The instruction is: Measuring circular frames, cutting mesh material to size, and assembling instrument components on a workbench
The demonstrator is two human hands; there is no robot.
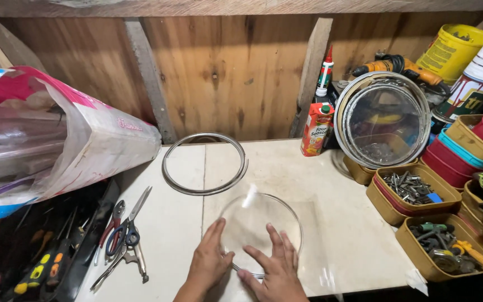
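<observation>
A round clear glass disc [261, 221] lies flat on the white tabletop [342, 223] in front of me. My left hand [211, 260] rests at its near left edge, fingers spread along the rim. My right hand [275, 263] lies flat on the disc's near part, fingers pointing away from me. Neither hand is gripping anything. Behind the disc lies a round metal ring [204, 163], flat on the table near the wooden wall.
Scissors and pliers [124, 235] lie at the left beside screwdrivers [43, 268]. A large plastic bag [57, 134] sits at far left. A round glass-fronted frame [383, 118] leans at the right, a small carton [316, 128] beside it. Yellow tubs of screws and tools [415, 193] line the right edge.
</observation>
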